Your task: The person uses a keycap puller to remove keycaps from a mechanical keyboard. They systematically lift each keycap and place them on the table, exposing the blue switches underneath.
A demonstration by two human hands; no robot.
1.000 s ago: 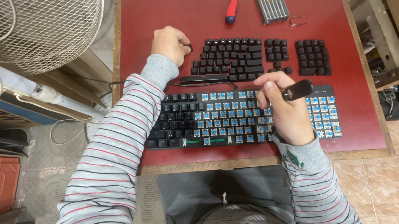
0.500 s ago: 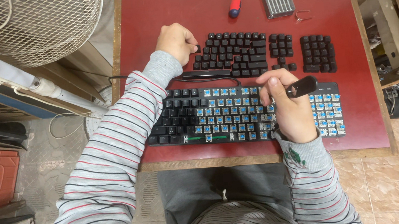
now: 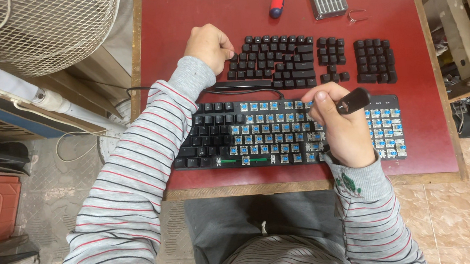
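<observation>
Keyboard point(image 3: 247, 133) along table's point(image 3: 174, 15) near edge, mostly stripped to blue switches. Right hand point(image 3: 344, 128) clenched on dark-handled puller point(image 3: 352, 101) over middle rows. Left hand point(image 3: 210, 46) pinching, at removed keycaps point(image 3: 274, 62) laid out in order mid-table.

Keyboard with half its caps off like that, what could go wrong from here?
The bare blue switches lie exposed under the right hand and its dark-handled tool; a slip might bend one. The pulled keycaps sit loose in rows where the left hand works, so a nudge could scatter them. The keyboard lies near the table's front edge.
</observation>
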